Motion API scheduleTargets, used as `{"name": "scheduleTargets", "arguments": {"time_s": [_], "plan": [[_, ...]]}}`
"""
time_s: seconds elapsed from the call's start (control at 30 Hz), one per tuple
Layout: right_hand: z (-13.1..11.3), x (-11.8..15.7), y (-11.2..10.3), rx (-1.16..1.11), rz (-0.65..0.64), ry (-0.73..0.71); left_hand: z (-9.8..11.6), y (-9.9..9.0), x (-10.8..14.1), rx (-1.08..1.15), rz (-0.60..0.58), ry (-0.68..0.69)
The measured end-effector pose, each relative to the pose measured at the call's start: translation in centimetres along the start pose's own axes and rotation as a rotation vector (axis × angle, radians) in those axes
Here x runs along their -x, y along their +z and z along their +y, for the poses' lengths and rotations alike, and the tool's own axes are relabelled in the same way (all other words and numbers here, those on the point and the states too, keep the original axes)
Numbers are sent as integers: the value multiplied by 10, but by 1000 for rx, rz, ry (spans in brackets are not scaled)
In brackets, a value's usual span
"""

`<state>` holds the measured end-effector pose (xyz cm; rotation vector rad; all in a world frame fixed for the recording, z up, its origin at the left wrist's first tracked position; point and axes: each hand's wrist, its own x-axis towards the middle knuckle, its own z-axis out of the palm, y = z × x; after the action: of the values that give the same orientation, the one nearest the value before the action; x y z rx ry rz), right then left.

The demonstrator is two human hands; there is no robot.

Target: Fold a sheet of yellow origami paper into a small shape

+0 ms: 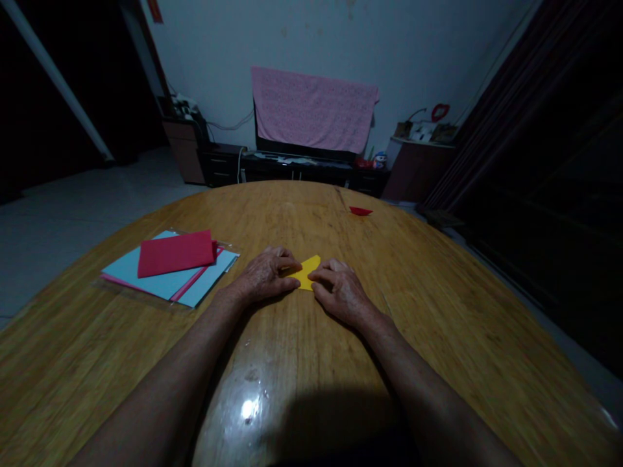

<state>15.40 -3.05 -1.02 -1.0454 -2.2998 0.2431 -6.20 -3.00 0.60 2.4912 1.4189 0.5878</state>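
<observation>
A small folded piece of yellow paper point(305, 275) lies on the wooden table in front of me, one pointed corner facing away. My left hand point(268, 274) grips its left side, thumb along the near edge and fingers on top. From the right, my right hand point(338, 285) pinches the paper's other side between thumb and fingers. Both hands rest low on the tabletop and cover parts of the paper, so its full outline is hidden.
The round wooden table point(292, 214) fills the foreground. On its left lies a clear packet of light blue paper point(214, 275), with folded red paper point(175, 253) on top. A small red folded paper boat point(361, 211) sits toward the far right edge.
</observation>
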Motion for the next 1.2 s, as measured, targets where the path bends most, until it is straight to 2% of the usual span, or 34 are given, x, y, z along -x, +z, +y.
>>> {"name": "scheduleTargets", "arguments": {"time_s": [0.33, 0.6, 0.93, 1.2], "plan": [[0, 0, 1, 3, 5, 5, 3, -1, 0, 39, 17, -54], [1, -1, 1, 8, 8, 8, 0, 2, 0, 24, 20, -3], [-2, -1, 0, -2, -4, 26, 4, -3, 1, 2, -39, -13], [5, -3, -3, -91, -34, 51, 5, -1, 0, -26, -33, -19]]}}
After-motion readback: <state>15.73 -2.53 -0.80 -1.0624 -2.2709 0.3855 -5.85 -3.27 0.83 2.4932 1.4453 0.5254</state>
